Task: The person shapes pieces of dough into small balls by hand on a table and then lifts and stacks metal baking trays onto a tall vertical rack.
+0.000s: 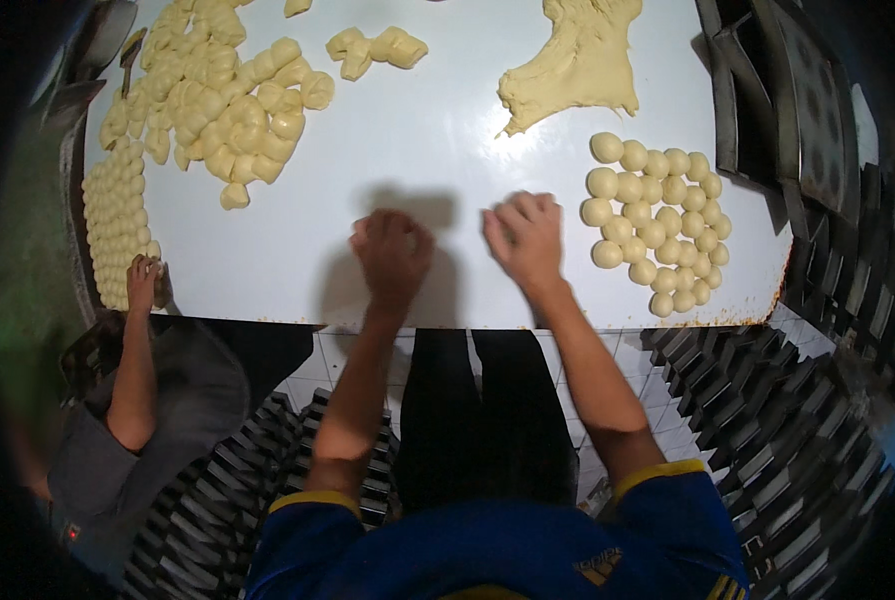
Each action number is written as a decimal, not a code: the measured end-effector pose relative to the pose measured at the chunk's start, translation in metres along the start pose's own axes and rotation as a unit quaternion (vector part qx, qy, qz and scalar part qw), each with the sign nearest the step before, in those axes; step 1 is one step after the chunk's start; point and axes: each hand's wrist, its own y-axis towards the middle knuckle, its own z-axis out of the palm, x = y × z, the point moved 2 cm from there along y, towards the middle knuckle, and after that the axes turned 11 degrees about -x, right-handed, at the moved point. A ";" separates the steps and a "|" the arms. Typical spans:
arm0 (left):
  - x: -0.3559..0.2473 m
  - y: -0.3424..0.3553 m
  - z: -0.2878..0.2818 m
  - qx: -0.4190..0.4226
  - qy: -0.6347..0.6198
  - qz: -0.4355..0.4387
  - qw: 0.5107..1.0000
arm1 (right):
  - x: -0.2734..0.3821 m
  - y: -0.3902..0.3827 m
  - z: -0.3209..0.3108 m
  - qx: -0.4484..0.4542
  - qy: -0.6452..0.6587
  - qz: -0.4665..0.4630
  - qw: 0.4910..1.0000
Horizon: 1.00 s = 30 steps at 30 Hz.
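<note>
My left hand (392, 255) is curled palm-down over the white tabletop (447, 120), slightly blurred, its fingers bent. My right hand (524, 240) is cupped the same way a short distance to the right, also blurred. Anything under either palm is hidden. Rows of round pale dough balls (652, 230) sit right of my right hand. A pile of cut dough pieces (252, 120) lies up and left of my left hand, with a few loose pieces (377, 48) beside it. A large irregular slab of dough (577, 70) lies at the upper right.
At the left, a co-worker's hand (142, 280) touches rows of small dough balls (117, 215); their dark-clothed arm is below. Stacked dark metal pans (807, 130) stand along the right edge. Racks of dark tins (197, 500) flank me below the table, over a tiled floor (607, 350).
</note>
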 end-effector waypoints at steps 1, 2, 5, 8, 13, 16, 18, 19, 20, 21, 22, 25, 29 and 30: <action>-0.016 0.001 0.008 -0.016 0.006 0.015 1.000 | 0.016 -0.004 0.011 0.037 0.010 0.009 0.999; -0.021 -0.019 0.017 -0.005 0.009 0.029 1.000 | 0.030 -0.009 0.018 0.072 0.019 0.015 0.997; -0.019 -0.077 0.004 0.000 -0.044 0.067 0.997 | 0.039 -0.059 -0.006 0.097 0.095 0.012 0.991; 0.017 -0.073 -0.018 0.032 -0.006 0.111 0.993 | -0.007 -0.071 -0.036 0.110 0.066 -0.024 0.991; -0.021 0.002 0.002 -0.015 0.014 0.024 1.000 | 0.010 -0.007 0.002 0.031 0.016 -0.009 0.999; -0.034 -0.051 0.006 -0.028 -0.065 0.029 0.997 | 0.044 -0.035 0.010 0.096 0.074 0.035 0.992; -0.005 -0.076 -0.003 -0.009 -0.030 0.140 0.990 | 0.039 -0.064 -0.012 0.099 0.109 -0.007 0.989; 0.008 -0.081 -0.009 0.002 -0.013 0.193 0.981 | 0.024 -0.068 -0.021 0.089 0.107 -0.023 0.990; 0.015 -0.069 -0.016 0.012 -0.002 0.141 0.990 | 0.007 -0.070 -0.029 0.078 0.104 -0.039 0.991; 0.018 -0.045 -0.024 0.021 0.009 0.089 0.996 | -0.008 -0.060 -0.033 0.115 0.012 -0.043 0.992; 0.020 -0.028 -0.026 0.032 0.022 0.035 0.999 | -0.012 -0.039 -0.033 0.105 -0.027 -0.040 0.993; -0.006 0.000 0.004 -0.009 0.004 0.040 0.999 | 0.005 0.000 0.003 -0.007 0.003 -0.009 1.000; -0.031 -0.057 0.003 0.003 -0.074 0.056 0.996 | 0.038 -0.046 0.007 0.087 0.064 0.024 0.994; -0.019 -0.064 -0.002 0.006 -0.066 0.071 0.995 | 0.032 -0.053 -0.003 0.079 0.077 0.007 0.994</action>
